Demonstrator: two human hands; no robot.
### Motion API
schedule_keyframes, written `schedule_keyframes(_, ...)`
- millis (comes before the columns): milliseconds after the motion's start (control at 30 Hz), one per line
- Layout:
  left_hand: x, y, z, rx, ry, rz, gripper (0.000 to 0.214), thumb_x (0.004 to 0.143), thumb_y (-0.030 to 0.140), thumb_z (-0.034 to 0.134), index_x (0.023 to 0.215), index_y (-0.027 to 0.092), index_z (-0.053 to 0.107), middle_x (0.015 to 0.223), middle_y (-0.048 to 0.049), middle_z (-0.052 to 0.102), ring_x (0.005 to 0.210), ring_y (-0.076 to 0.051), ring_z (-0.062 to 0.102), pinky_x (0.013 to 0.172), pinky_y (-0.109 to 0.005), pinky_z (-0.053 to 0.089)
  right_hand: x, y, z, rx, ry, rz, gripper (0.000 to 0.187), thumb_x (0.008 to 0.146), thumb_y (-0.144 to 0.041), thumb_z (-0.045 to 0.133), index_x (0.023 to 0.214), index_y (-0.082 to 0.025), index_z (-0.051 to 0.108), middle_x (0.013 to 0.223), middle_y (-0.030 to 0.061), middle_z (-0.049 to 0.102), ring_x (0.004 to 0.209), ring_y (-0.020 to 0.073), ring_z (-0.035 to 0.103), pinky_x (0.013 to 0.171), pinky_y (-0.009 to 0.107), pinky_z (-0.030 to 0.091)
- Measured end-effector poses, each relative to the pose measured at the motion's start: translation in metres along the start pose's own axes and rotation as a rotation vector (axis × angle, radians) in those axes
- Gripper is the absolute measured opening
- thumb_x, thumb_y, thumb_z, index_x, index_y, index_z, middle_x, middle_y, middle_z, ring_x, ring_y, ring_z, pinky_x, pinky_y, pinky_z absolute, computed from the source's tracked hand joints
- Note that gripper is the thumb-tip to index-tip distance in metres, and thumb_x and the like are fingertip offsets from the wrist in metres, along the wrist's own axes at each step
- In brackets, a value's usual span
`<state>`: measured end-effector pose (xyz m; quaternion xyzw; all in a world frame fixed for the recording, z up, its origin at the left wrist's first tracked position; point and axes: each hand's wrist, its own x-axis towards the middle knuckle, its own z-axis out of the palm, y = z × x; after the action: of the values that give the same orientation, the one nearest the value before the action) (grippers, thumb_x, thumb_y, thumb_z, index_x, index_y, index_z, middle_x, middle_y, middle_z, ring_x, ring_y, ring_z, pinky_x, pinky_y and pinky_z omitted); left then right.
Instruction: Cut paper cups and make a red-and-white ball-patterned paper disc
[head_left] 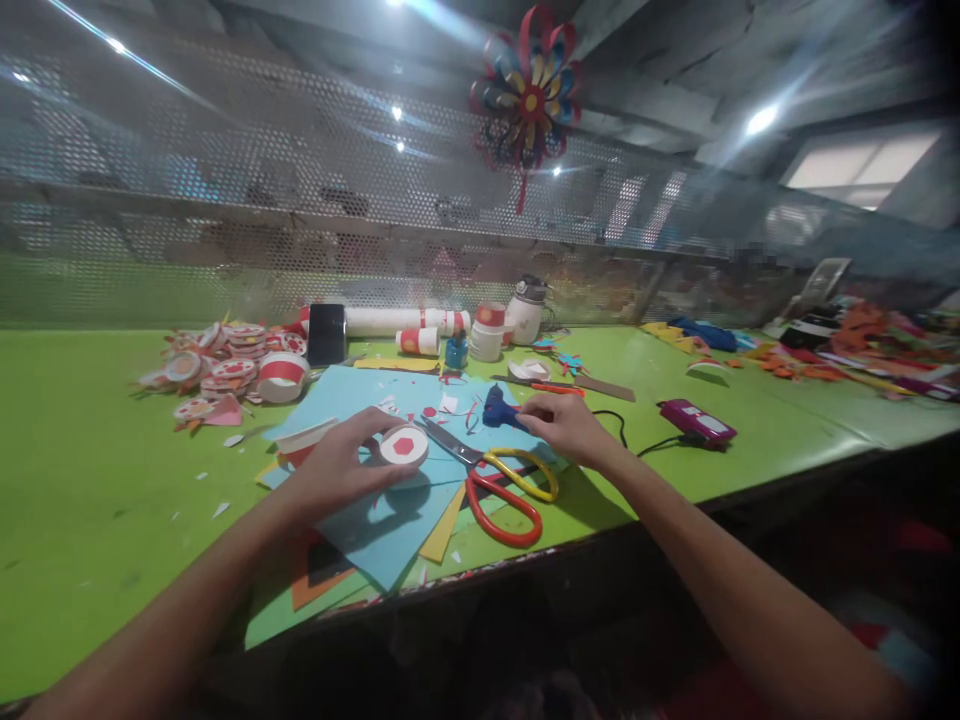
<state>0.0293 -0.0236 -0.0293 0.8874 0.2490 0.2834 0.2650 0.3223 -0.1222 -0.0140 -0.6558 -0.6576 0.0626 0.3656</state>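
My left hand [335, 463] is closed around a small white paper cup piece [404, 446], its round base turned up with a red hexagon on it. In my right hand [564, 424] is the handle end of a small blue glue gun [497, 406], which rests over the blue paper sheets [375, 540]. Between the hands lie large scissors [480, 462], one handle loop yellow and the other red, blades slightly apart. Red and white paper scraps [448, 403] are scattered past the blades. Behind my left wrist sits another cup piece [304, 438], partly hidden.
At the left is a heap of decorated paper discs [236, 368] beside a red-banded cup [283, 378]. A phone [327, 335], stacked cups [487, 335] and a bottle [526, 308] stand behind. A purple device [696, 422] with a cord lies right. A paper flower [531, 100] hangs above.
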Motion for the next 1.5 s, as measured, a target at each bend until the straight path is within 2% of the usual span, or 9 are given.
schedule_keyframes(367,-0.01,0.009,0.01,0.1,-0.217,0.074,0.04,0.076,0.049,0.062,0.104,0.021,0.059,0.095,-0.0047,0.059,0.08,-0.018,0.056,0.072,-0.032,0.047,0.054,-0.007,0.012,-0.065,0.22,-0.083,0.018,0.073,-0.026,0.057,0.062,-0.015,0.067,0.054,0.001,0.06,0.051,0.0124,0.048,0.053,0.024,0.034)
schedule_keyframes(467,-0.01,0.008,0.003,0.045,0.05,0.106,0.041,0.076,0.041,0.065,0.11,0.022,0.055,0.1,-0.0052,0.061,0.085,-0.019,0.057,0.076,-0.034,0.048,0.076,-0.007,0.012,-0.041,0.312,-0.097,0.019,0.073,-0.028,0.058,0.066,-0.014,0.068,0.053,0.0009,0.059,0.05,0.0124,0.047,0.052,0.025,0.034)
schedule_keyframes(600,-0.004,0.005,-0.018,-0.133,0.655,0.01,0.044,0.071,0.039,0.07,0.107,0.019,0.054,0.103,-0.0064,0.062,0.09,-0.019,0.061,0.082,-0.036,0.049,0.094,-0.007,0.008,0.035,0.456,-0.102,0.02,0.073,-0.031,0.059,0.071,-0.013,0.068,0.06,0.0016,0.061,0.054,0.0127,0.05,0.053,0.025,0.037)
schedule_keyframes(700,0.0,0.003,-0.03,-0.295,0.907,-0.026,0.046,0.069,0.04,0.071,0.104,0.016,0.053,0.101,-0.007,0.063,0.09,-0.019,0.062,0.081,-0.035,0.051,0.093,-0.009,0.01,0.112,0.548,-0.089,0.02,0.074,-0.03,0.059,0.079,-0.013,0.068,0.058,-0.0001,0.058,0.052,0.0114,0.049,0.052,0.024,0.038)
schedule_keyframes(767,0.002,0.002,-0.033,-0.357,0.948,-0.035,0.047,0.068,0.041,0.071,0.103,0.016,0.052,0.099,-0.007,0.064,0.087,-0.018,0.063,0.076,-0.033,0.053,0.086,-0.013,0.014,0.165,0.562,-0.082,0.022,0.074,-0.029,0.059,0.086,-0.013,0.067,0.056,-0.0021,0.055,0.049,0.0105,0.048,0.049,0.023,0.037)
schedule_keyframes(1033,0.003,0.0,-0.029,-0.354,0.874,-0.009,0.048,0.066,0.039,0.073,0.103,0.016,0.052,0.099,-0.0067,0.062,0.083,-0.017,0.063,0.069,-0.03,0.053,0.035,-0.029,0.016,0.239,0.543,-0.091,0.019,0.075,-0.025,0.064,0.092,-0.018,0.068,0.067,-0.0014,0.061,0.054,0.0104,0.052,0.052,0.024,0.044)
schedule_keyframes(1167,0.001,0.002,-0.026,-0.32,0.821,-0.019,0.046,0.067,0.039,0.073,0.102,0.016,0.055,0.099,-0.0067,0.063,0.087,-0.018,0.062,0.075,-0.031,0.052,0.008,-0.03,0.014,0.093,0.323,-0.152,0.015,0.081,-0.027,0.059,0.088,-0.017,0.068,0.075,0.0027,0.067,0.062,0.0139,0.059,0.058,0.026,0.047)
schedule_keyframes(1300,-0.003,0.009,-0.019,-0.228,0.653,-0.097,0.048,0.067,0.043,0.072,0.105,0.018,0.056,0.098,-0.0059,0.065,0.084,-0.02,0.063,0.073,-0.033,0.053,-0.001,-0.009,0.013,-0.394,-0.085,-0.109,0.021,0.088,-0.026,0.05,0.088,-0.016,0.068,0.08,0.0045,0.068,0.068,0.0144,0.059,0.064,0.025,0.046)
schedule_keyframes(1500,-0.007,0.009,0.001,0.014,0.266,-0.065,0.047,0.072,0.047,0.065,0.11,0.021,0.053,0.101,-0.0059,0.066,0.086,-0.023,0.064,0.075,-0.036,0.053,0.008,0.031,0.01,-0.666,-0.106,-0.011,0.03,0.083,-0.033,0.059,0.099,-0.01,0.067,0.104,0.0189,0.061,0.104,0.0308,0.048,0.087,0.04,0.038)
